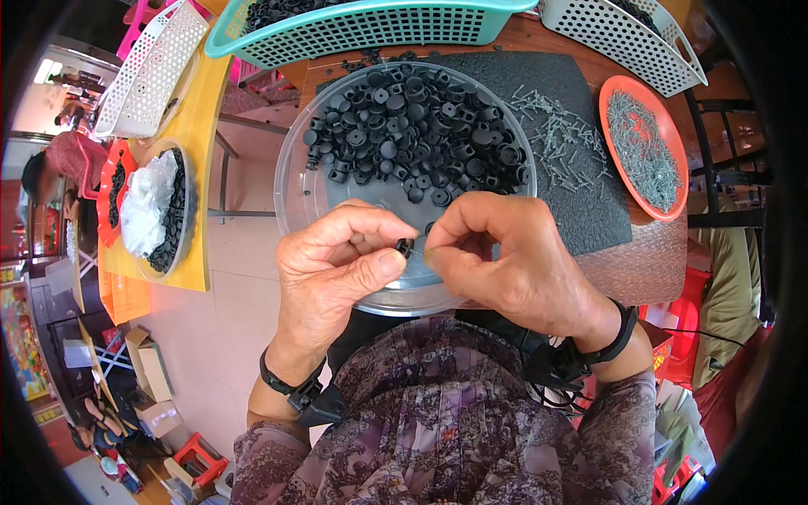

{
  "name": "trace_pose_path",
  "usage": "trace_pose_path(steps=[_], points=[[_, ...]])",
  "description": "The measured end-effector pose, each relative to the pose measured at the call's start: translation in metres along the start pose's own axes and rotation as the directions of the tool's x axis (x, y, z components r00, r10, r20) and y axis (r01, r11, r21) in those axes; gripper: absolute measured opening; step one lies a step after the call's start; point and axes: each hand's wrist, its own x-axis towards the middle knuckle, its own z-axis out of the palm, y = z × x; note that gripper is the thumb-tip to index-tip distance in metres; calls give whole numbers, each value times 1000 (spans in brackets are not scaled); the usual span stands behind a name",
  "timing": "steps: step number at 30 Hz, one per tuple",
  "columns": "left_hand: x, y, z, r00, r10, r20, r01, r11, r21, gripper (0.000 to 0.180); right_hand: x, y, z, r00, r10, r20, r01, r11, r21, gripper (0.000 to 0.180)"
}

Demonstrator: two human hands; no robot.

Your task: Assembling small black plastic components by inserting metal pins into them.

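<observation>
Over the near part of a clear round basin, my left hand pinches a small black plastic part between thumb and fingertips. My right hand, thumb and index finger pressed together, grips a thin metal screw that points at the part. Whether the screw's tip has entered it, I cannot tell. Several loose black plastic parts, round and cap-like, are heaped in the basin's far half. Beyond my right hand, loose screws lie scattered on a dark mat.
An orange-red plate of screws is at the right. A teal basket and a white basket stand at the back. On a yellow table to the left are another white basket and a tub with a plastic bag.
</observation>
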Motion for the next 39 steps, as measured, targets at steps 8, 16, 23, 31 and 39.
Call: trace_pose_path(steps=[8,16,23,31,39], points=[[-1,-5,5,983,186,8,-185,969,165,19,2,2,7,997,32,-76,-24,994,106,12],[7,5,6,977,165,-134,-151,982,113,18,16,-1,5,985,-90,-147,107,988,110,11],[2,3,-5,985,59,-160,-52,998,47,21,18,22,-10,849,-524,63,446,649,-616,15],[-1,-2,-12,996,-14,-93,2,992,-123,22,20,26,6,830,-432,353,495,277,-824,16],[-1,-4,-13,993,-19,-115,7,995,-99,21,24,30,15,806,-481,344,521,302,-798,24]])
